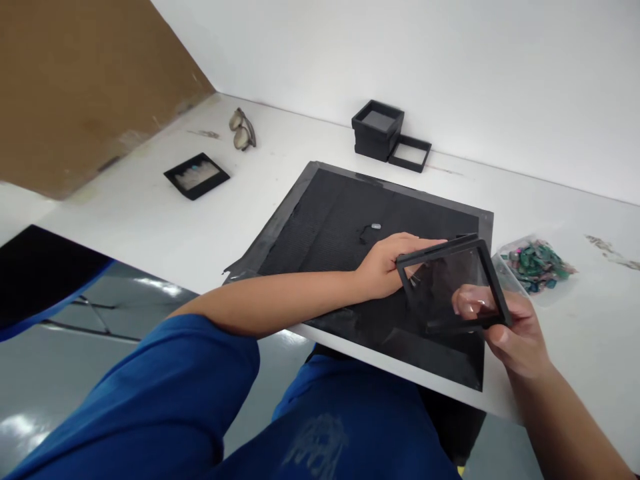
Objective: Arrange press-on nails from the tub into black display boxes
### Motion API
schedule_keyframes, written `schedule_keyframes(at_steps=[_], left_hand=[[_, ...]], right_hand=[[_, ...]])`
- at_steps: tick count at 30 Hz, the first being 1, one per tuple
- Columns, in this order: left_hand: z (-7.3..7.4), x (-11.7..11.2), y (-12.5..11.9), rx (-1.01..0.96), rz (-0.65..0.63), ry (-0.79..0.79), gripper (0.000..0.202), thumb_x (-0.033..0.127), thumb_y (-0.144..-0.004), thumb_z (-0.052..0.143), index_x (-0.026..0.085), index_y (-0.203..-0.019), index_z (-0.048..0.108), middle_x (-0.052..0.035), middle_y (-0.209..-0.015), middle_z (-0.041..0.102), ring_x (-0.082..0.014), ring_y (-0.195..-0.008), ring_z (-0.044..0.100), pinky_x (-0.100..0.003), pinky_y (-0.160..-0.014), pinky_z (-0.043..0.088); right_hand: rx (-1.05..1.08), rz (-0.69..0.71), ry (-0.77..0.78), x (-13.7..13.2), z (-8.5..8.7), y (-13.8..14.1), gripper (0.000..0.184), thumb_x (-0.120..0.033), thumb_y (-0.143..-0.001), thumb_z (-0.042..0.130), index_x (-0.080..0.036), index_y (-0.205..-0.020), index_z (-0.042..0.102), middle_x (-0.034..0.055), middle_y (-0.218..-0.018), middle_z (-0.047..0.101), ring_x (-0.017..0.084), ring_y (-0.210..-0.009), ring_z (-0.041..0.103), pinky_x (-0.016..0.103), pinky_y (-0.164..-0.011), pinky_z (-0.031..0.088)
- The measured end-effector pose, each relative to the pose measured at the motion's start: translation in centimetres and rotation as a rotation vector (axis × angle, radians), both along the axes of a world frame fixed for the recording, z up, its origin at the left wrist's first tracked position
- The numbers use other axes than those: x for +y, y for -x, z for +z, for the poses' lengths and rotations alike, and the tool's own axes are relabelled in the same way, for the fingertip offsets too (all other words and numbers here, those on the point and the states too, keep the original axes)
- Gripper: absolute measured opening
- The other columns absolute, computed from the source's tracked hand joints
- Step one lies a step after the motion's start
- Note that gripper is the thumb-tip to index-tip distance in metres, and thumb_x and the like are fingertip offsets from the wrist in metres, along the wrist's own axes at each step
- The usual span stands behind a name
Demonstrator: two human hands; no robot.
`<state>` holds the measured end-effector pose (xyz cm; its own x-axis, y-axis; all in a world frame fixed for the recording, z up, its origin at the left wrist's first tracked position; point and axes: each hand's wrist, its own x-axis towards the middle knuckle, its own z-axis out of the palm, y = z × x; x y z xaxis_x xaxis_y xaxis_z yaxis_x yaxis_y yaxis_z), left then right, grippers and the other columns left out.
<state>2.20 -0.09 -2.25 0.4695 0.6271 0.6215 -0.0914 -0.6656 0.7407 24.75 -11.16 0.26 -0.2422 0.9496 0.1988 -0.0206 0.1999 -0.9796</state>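
A black frame (493, 283) with a clear film window (440, 277) is held tilted above the black mat (320, 220). My left hand (387, 267) grips its left edge, fingers reaching along the upper side. At the frame's lower right corner, my right hand (523, 337) is closed on it, with some fingers visible through the clear film. On the mat, just beyond my left hand, lies a small pale tag with a dark cord (375, 227). Right of the frame sits a clear plastic bag or tray of small green and pinkish pieces (537, 263).
Toward the wall stand stacked black frames (377, 133), with a single black frame (410, 153) leaning beside them. At the left of the white table (270, 180) are a black-bordered card (197, 175) and a pair of glasses (243, 130). A brown panel (95, 87) bounds the left side.
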Motion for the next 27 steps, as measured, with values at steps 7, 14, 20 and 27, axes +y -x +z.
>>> schedule_keyframes(at_steps=[7, 14, 20, 27], left_hand=[[1.3, -1.4, 0.4, 0.047, -0.112, 0.149, 0.033, 0.034, -0.102, 0.051, 0.018, -0.122, 0.072, -0.0101, -0.121, 0.075, -0.0213, -0.113, 0.073, -0.032, -0.098, 0.06], [1.0, -2.0, 0.4, -0.011, -0.254, 0.268, 0.033, 0.034, -0.102, 0.052, 0.018, -0.124, 0.07, -0.01, -0.122, 0.075, -0.0166, -0.114, 0.072, -0.024, -0.101, 0.057], [0.8, -2.4, 0.2, -0.09, -0.309, 0.302, 0.033, 0.037, -0.099, 0.058, 0.017, -0.122, 0.071, -0.0109, -0.11, 0.078, -0.0172, -0.104, 0.075, -0.028, -0.099, 0.057], [1.2, -2.2, 0.8, 0.031, -0.229, 0.187, 0.036, 0.039, -0.096, 0.061, 0.017, -0.123, 0.072, -0.0091, -0.105, 0.079, -0.0176, -0.096, 0.076, -0.025, -0.091, 0.06]], right_hand=[[-0.022, -0.003, -0.005, 0.0, -0.4, -0.3, 0.034, -0.051, -0.086, 0.073, -0.03, -0.112, 0.076, 0.0027, -0.078, 0.065, 0.02, -0.074, 0.059, 0.039, -0.072, 0.05], [-0.022, -0.097, -0.024, 0.3, -0.2, 0.4, 0.032, -0.052, -0.088, 0.071, -0.022, -0.075, 0.07, -0.0008, -0.061, 0.049, 0.013, -0.056, 0.042, 0.03, -0.051, 0.034], [-0.095, -0.141, -0.01, 0.5, 0.1, 0.4, 0.017, -0.039, -0.091, 0.07, -0.024, -0.084, 0.074, -0.0001, -0.068, 0.061, 0.015, -0.06, 0.052, 0.03, -0.055, 0.04], [-0.113, -0.157, 0.023, 0.1, 0.1, 0.2, 0.017, -0.037, -0.095, 0.064, -0.024, -0.087, 0.072, -0.0012, -0.068, 0.056, 0.013, -0.06, 0.043, 0.031, -0.055, 0.034]])
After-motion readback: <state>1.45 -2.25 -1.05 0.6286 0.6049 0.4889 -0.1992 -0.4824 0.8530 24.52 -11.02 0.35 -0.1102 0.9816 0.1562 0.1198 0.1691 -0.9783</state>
